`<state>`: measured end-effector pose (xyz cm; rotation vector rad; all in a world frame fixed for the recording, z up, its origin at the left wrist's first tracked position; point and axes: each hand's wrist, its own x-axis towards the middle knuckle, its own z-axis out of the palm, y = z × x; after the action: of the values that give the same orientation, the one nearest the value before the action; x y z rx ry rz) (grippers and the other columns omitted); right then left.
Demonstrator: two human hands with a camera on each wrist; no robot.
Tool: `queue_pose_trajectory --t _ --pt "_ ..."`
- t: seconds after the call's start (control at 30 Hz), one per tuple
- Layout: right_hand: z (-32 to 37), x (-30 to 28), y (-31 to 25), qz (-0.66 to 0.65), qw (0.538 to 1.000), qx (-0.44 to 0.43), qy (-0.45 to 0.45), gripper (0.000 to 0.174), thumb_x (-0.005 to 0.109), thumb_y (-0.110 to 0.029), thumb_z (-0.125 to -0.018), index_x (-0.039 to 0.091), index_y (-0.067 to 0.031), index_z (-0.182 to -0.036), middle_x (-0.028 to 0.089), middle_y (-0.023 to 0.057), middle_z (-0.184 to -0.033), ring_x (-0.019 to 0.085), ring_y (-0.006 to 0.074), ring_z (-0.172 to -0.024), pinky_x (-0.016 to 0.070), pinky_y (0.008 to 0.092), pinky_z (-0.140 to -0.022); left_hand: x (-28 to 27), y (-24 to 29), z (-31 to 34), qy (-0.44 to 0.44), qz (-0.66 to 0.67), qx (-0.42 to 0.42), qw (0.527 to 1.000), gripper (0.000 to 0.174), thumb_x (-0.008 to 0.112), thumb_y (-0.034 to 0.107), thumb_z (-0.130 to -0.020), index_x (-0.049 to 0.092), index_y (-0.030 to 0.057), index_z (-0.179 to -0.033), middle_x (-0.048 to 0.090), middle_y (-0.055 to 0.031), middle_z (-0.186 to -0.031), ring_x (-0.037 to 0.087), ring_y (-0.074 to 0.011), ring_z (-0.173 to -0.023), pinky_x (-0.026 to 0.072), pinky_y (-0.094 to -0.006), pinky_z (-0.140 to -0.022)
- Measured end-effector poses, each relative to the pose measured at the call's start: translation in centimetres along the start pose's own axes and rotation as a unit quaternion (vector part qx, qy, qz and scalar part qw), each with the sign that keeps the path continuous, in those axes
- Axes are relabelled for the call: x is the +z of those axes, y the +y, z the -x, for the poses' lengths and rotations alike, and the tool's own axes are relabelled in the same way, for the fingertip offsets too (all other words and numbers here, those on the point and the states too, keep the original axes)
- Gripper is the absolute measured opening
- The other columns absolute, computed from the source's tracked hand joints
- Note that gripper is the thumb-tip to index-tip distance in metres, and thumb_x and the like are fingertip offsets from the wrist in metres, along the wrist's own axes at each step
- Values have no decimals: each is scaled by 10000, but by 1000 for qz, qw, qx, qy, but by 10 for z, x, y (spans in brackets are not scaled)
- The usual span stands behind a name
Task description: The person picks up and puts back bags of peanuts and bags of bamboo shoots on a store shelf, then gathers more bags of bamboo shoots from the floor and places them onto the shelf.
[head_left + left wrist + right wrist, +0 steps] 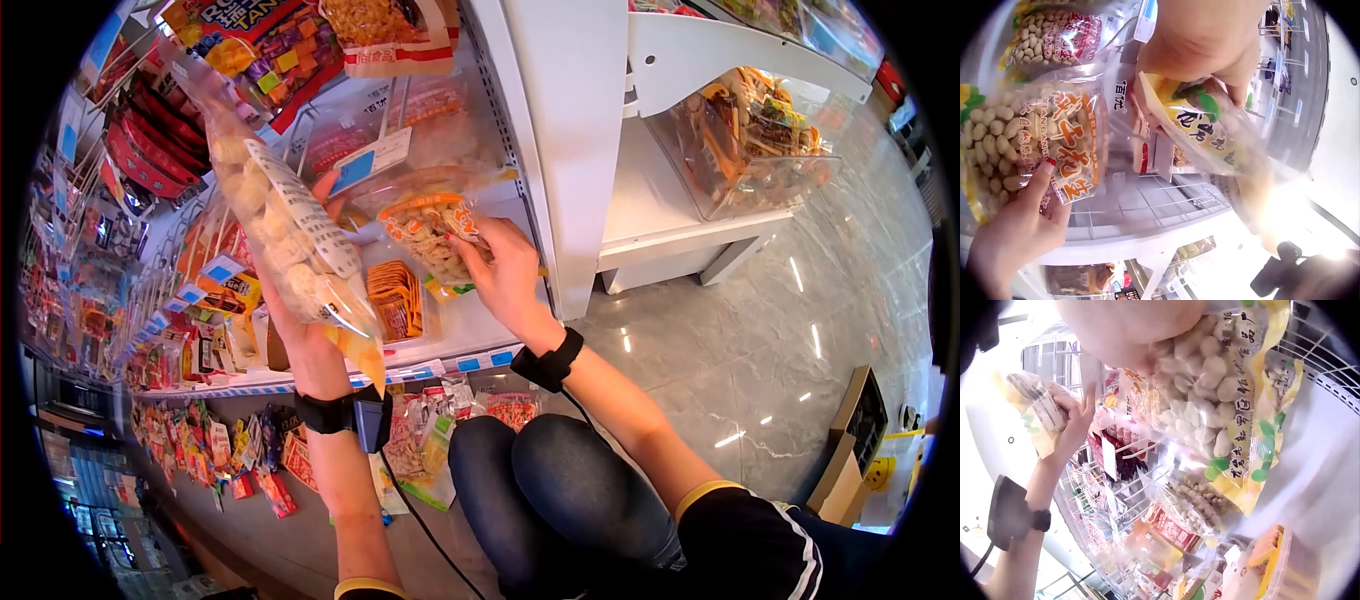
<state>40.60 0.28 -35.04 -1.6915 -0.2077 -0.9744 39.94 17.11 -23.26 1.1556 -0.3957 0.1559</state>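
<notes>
My left hand [303,332] grips the lower end of a long clear bag of pale round snacks [275,215] and holds it upright in front of the shelves. The left wrist view shows that bag's yellow printed end [1210,134] under the left hand [1200,47]. My right hand [492,258] reaches into the shelf and pinches a clear peanut bag with orange print [428,232]. That peanut bag [1222,394] fills the right wrist view under the right hand [1125,331]. In the left wrist view the right hand [1019,228] holds the peanut bag [1047,134] at the lower left.
A white wire shelf [470,338] carries a tray of orange packets [395,300]. Many hanging snack packets [150,150] crowd the left. More packets [430,430] lie on the lower shelf by my knees [560,480]. A clear snack bin [745,140] stands right above the tiled floor [760,330].
</notes>
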Motion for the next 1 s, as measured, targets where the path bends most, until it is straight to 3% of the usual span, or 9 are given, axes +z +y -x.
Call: queue_pose_trajectory --t 0.1,0.17,0.3,0.37,0.5,0.6,0.7,0.87,1.0 --pt "-4 3 -7 5 1000 -3 -6 242 689 -75 -732 627 -4 -955 613 130 -759 584 262 -668 464 318 -587 7 -2 3 -5 -114 67 991 618 400 453 -917 216 116 -1401 356 -222 -1354 452 -280 -1155 454 -346 -882" --pt "-2 4 -7 2 1000 8 14 240 693 -78 -730 629 -5 -949 618 131 -765 594 252 -651 467 308 -578 5 -2 2 -23 -78 62 995 608 401 445 -922 225 111 -1399 359 -205 -1359 463 -260 -1147 439 -347 -901" --pt "0 -3 -16 -37 997 59 37 230 698 -81 -727 633 -11 -936 630 132 -770 614 236 -638 472 292 -563 -17 -2 -4 -41 108 -28 993 596 395 443 -926 240 106 -1393 361 -188 -1365 466 -234 -1145 431 -342 -912" --pt "0 -5 -18 -24 999 28 27 220 698 -81 -728 634 -14 -928 636 130 -769 621 232 -641 473 289 -564 -17 -2 -5 -54 177 -51 981 588 391 445 -929 257 100 -1386 357 -184 -1370 467 -216 -1143 409 -337 -935" --pt "-5 -9 -29 -6 998 -32 47 212 701 -81 -722 636 -22 -914 640 122 -758 621 231 -641 473 291 -558 -23 -6 -2 -38 144 -52 987 609 386 456 -924 233 100 -1394 321 -208 -1382 448 -254 -1161 470 -378 -875" --pt "-13 -12 -40 34 998 -43 39 221 701 -103 -724 638 -28 -922 636 123 -752 619 237 -633 471 294 -550 -17 -3 -2 -71 225 -53 970 618 392 453 -922 217 98 -1397 289 -227 -1392 425 -289 -1185 506 -405 -827" --pt "-15 -5 -35 54 998 -2 23 240 698 -127 -725 641 -39 -941 631 124 -739 615 242 -618 468 298 -539 -18 -6 -4 -91 250 -54 962 622 398 449 -920 211 97 -1398 276 -234 -1394 412 -305 -1195 516 -413 -811" --pt "-13 -1 -25 80 996 -13 36 260 696 -141 -722 644 -50 -959 625 121 -721 604 243 -590 459 309 -518 -24 -9 -10 -125 262 -47 956 629 407 443 -918 200 95 -1400 253 -247 -1399 391 -331 -1212 533 -426 -783" --pt "-9 -3 -23 82 996 0 30 259 695 -145 -721 646 -54 -958 619 115 -708 593 245 -576 450 311 -508 -11 -2 -6 -83 285 -52 953 629 419 431 -916 199 95 -1400 239 -255 -1401 366 -347 -1232 531 -444 -795"
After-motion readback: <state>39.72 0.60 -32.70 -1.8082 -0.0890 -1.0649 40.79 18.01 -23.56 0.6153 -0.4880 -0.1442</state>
